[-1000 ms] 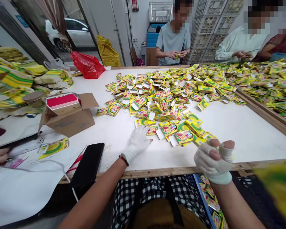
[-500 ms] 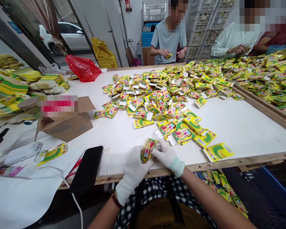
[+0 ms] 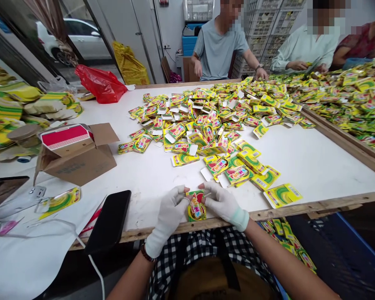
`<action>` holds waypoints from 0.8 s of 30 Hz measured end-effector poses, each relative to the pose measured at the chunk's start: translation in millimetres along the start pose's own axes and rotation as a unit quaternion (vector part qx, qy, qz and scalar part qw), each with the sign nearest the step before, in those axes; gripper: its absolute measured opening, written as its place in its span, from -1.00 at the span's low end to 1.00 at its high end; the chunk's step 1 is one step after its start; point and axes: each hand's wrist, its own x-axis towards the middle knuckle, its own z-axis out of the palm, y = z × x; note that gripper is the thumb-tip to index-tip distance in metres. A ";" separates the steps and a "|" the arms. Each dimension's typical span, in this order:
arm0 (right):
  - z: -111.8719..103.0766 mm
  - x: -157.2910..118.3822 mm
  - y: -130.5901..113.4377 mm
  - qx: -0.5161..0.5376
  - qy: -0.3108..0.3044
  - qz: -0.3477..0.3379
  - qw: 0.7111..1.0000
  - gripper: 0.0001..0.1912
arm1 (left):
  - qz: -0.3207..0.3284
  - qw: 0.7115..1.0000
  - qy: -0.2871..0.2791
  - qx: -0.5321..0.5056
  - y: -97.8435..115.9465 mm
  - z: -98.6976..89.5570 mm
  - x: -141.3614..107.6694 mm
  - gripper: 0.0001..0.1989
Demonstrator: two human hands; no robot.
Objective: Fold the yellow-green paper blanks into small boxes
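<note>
A small yellow-and-green printed carton (image 3: 196,212) is upright between my hands, just over the table's front edge, its printed face toward me. My left hand (image 3: 169,213), in a white glove with bare fingertips, pinches its left side. On the other side, my right hand (image 3: 222,204), gloved the same way, has thumb and fingers at the upper right of the carton. Just beyond my hands lie more cartons (image 3: 239,174), some with white end flaps sticking out. Parts of the held carton's edges are hidden behind my fingers.
A heap of cartons (image 3: 206,121) covers the middle of the white table. A black phone (image 3: 109,218), a brown cardboard box (image 3: 78,164) and a red plastic bag (image 3: 101,85) are on the left. Wooden strips (image 3: 343,146) edge the right side. Several people (image 3: 220,46) sit opposite.
The carton, tilted before, now stands straighter with its face toward me, my hands at its two sides. Across the table, a person's hand has reached to the pile. My view has shifted slightly.
</note>
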 end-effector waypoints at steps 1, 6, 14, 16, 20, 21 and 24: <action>-0.9 2.5 -0.5 0.016 -0.015 -0.004 1.000 -0.67 | 0.006 1.000 -0.007 0.009 1.7 -1.5 0.5 -0.74; 0.7 16.3 3.7 0.101 -0.015 0.016 0.995 -0.76 | 0.001 1.000 -0.021 0.002 7.4 -7.8 7.8 -0.79; -4.1 12.5 -14.4 -0.111 0.029 -0.134 0.984 -0.84 | 0.034 0.999 -0.015 0.013 5.3 -6.2 5.6 -0.80; -6.9 10.8 -21.8 -0.148 0.013 -0.165 0.975 -0.81 | 0.063 0.996 -0.019 0.057 8.9 -6.3 3.3 -0.81; -8.6 14.1 -29.5 -0.157 0.002 -0.132 0.979 -0.80 | 0.052 0.992 -0.050 0.103 19.2 -7.3 6.3 -0.79; -8.7 15.7 -30.1 -0.153 0.001 -0.121 0.981 -0.80 | 0.051 0.991 -0.055 0.114 20.9 -7.8 7.8 -0.79; -11.5 18.4 -29.7 -0.131 -0.012 -0.112 0.985 -0.84 | 0.074 0.981 -0.068 0.166 22.4 -11.6 9.3 -0.76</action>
